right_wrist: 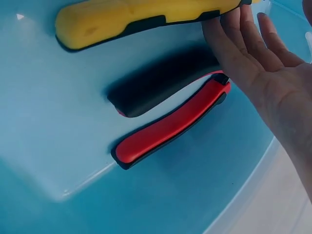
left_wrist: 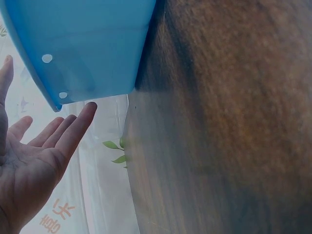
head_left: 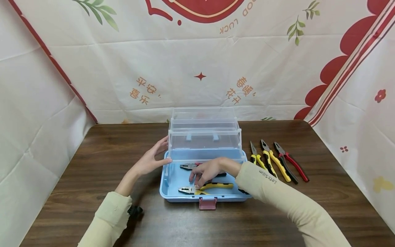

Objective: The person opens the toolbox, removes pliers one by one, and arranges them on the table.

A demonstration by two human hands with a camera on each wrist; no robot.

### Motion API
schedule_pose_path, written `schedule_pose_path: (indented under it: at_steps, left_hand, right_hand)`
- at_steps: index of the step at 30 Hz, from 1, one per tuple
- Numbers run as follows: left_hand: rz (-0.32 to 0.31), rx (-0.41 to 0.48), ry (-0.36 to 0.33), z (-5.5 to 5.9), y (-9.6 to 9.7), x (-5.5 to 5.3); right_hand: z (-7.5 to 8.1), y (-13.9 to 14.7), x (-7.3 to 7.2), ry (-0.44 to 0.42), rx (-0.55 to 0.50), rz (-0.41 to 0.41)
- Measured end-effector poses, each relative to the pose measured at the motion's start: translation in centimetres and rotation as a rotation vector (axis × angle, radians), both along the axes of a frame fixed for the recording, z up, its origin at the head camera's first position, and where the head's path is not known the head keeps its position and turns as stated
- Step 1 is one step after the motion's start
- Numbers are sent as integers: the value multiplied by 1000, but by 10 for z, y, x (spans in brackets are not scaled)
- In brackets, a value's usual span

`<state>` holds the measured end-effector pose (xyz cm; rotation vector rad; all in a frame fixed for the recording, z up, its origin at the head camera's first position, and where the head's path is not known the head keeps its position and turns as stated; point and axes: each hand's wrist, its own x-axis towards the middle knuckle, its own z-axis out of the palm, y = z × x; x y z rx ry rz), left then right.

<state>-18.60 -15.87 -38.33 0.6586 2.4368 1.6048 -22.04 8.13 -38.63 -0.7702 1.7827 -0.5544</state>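
A light blue toolbox [head_left: 165,198] stands with its clear top [head_left: 205,140] raised. My left hand [head_left: 152,158] is at its left side, thumb by the rim; the left wrist view shows that hand [left_wrist: 36,156] with fingers extended and spread. Inside the box, my right hand [head_left: 208,171] pinches yellow-and-black combination pliers [head_left: 217,185] near the pivot. Their yellow handle [right_wrist: 112,19] lies across the top of the right wrist view, where the fingertips are partly hidden. Red-and-black pliers [head_left: 187,166] lie behind, their handles [right_wrist: 170,124] resting on the box floor.
Right of the box lie yellow long-nose pliers [head_left: 253,149], yellow-and-black pliers [head_left: 279,165] and red-and-black pliers [head_left: 296,166]. A pink latch [head_left: 207,204] hangs at the box front. A small black object [head_left: 135,210] sits beside the left sleeve. A printed cloth [head_left: 197,58] hangs behind the table.
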Motion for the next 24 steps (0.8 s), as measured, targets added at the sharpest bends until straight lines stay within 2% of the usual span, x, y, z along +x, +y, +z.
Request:
schedule_pose_path:
  at_steps: [6, 14, 24]
  left_hand:
    - [-12, 13, 4, -1, -1, -1]
    - [-17, 13, 12, -2, -1, -2]
    - [-18, 11, 15, -2, -1, -2]
  right_hand:
    - [-1, -4, 0, -26, 44, 20]
    - [-4, -10, 0, -19, 77, 37]
    - [-10, -11, -2, -74, 47, 80]
